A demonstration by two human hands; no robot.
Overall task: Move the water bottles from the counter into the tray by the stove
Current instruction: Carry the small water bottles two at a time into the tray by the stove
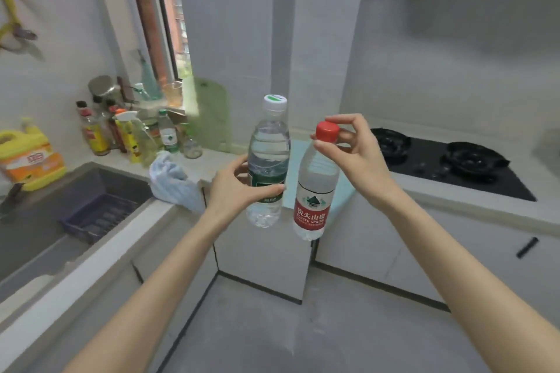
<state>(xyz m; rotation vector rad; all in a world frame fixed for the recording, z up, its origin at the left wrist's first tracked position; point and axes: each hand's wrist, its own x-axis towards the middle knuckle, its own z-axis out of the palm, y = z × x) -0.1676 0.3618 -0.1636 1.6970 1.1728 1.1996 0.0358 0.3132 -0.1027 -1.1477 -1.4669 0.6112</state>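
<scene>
**Inspector:** Report what sits nearest the lens.

**Operator:** I see two bare forearms reaching forward, both hands raised in mid-air over the grey floor in front of the pale cabinet corner. The left hand (239, 188) is wrapped around the middle of a clear plastic water bottle with a white cap and dark green label (268, 160), thumb across the label, fingers behind. The right hand (360, 154) pinches the red screw cap of a clear plastic water bottle with a red and white label (315, 191) between thumb and fingertips, so that bottle hangs below the hand.

**Inspector:** Position of the bottles?

**Operator:** Both are off the counter, side by side and near each other; I cannot tell whether they touch. The green-labelled one stands almost upright. The red-labelled one tilts, base toward me and to the left. Both look full of clear water.

**Inspector:** Surroundings?

**Operator:** Behind the bottles lies a pale blue-green flat tray (298, 145) on the white counter (454, 194), just beside the black two-burner gas stove (448, 160). A crumpled light blue cloth (172, 182) sits left of the hands, near the dark sink (45, 221).
</scene>
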